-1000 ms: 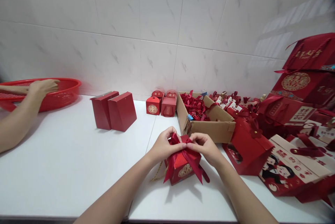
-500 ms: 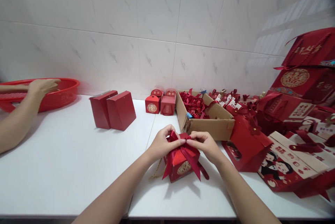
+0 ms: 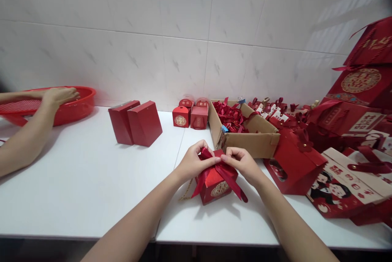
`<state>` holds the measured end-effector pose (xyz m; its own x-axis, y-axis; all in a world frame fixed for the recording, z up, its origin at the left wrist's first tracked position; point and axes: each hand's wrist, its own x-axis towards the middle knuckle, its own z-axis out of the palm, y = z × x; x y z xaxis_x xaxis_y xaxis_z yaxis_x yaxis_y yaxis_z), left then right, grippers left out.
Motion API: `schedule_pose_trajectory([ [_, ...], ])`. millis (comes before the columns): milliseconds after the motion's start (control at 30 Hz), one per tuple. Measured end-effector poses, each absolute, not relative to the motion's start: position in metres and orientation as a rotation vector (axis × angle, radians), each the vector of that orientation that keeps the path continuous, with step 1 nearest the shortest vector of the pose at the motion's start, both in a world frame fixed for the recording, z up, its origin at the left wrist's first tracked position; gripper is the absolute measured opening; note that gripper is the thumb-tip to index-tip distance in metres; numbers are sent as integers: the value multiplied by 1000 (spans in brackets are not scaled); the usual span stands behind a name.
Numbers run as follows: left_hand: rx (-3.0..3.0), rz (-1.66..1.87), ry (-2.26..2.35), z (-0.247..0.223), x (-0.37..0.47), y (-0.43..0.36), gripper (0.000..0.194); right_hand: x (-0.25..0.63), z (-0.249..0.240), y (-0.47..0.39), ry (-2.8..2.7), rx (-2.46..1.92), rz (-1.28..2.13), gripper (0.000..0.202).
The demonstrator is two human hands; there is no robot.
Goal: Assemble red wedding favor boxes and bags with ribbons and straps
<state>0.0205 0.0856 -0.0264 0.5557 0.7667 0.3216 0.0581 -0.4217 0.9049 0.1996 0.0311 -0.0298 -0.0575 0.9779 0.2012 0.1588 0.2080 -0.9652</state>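
A small red box [image 3: 217, 188] with a round gold emblem stands on the white table near the front. Dark red ribbon [image 3: 228, 177] is looped over its top, with tails hanging down the sides. My left hand [image 3: 196, 160] pinches the ribbon from the left, its fingers closed. From the right, my right hand [image 3: 241, 163] pinches the ribbon at the top middle of the box. The two thumb tips meet there and hide the knot area. Gold cord [image 3: 186, 192] lies left of the box.
Behind my hands is a cardboard box [image 3: 251, 143] of red ribbons. Small red boxes [image 3: 199, 118] and two taller ones [image 3: 145, 124] stand further left. Gift bags [image 3: 346, 188] crowd the right. Another person's arms reach into a red basket [image 3: 75, 109].
The view has shifted slightly, so most things sit higher in the picture. My thumbs have come together over the ribbon. At the left, the other person's hand has moved a little.
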Motion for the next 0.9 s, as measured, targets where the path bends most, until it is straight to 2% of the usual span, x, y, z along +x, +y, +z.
schedule_pose_trajectory([
  [700,1820,888,608,-26,23,84,28,193,-28,24,-1613,-1269,646,53],
  [900,1850,851,525,-22,19,82,21,194,-25,20,-1652,-1235,735,42],
])
